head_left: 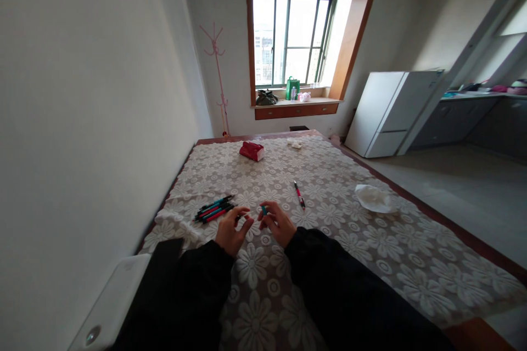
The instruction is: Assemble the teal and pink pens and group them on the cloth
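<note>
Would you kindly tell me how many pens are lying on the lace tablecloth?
About 5: a bundle of roughly four pens lies left of the left hand, overlapping, so the count is uncertain; a single pen lies apart, beyond the right hand, which pinches a small teal piece.

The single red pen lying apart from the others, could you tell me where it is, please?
In the head view, the single red pen lies on the floral tablecloth, just right of the right hand and left of the crumpled white tissue.
</note>
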`<state>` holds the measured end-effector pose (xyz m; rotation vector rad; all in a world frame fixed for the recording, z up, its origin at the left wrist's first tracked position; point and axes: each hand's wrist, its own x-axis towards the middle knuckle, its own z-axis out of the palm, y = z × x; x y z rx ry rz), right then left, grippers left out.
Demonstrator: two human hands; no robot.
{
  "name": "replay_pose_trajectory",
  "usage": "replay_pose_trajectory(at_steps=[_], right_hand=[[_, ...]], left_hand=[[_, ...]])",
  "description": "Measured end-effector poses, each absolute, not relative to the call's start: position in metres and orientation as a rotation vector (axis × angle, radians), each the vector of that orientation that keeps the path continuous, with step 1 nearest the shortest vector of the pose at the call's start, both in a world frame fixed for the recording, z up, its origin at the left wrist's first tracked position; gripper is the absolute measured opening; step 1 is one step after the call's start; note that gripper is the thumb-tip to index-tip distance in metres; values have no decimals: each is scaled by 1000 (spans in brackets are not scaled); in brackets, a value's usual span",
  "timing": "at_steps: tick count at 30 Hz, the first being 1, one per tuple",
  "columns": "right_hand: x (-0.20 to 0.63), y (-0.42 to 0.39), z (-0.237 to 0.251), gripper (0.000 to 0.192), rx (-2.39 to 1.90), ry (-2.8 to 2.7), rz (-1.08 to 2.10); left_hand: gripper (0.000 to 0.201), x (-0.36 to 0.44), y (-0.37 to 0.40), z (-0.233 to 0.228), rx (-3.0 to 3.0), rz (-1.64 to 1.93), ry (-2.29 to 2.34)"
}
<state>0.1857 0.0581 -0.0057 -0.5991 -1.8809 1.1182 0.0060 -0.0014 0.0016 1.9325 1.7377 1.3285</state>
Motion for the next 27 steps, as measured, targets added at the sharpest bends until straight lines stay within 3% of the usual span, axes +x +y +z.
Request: replay_pose_trajectory(at_steps=[5,7,12,19,27], right_hand=[[186,59,4,64,-541,-1578,1278],[187,59,5,68,-536,-1538,1263],[188,59,3,33,-517,-1547,1251],[191,59,3,24,-550,-1669,1087],[202,72,6,20,-727,-2029,424]], left_hand=[[22,10,-5,7,1855,1330,1672],[18,11,-7,9,1842,1335,1644],[14,12,-6,7,1862,1329,1614],[16,10,-4,1,1916,1166,1561],[16,8,-4,3,1962,1132,1550]])
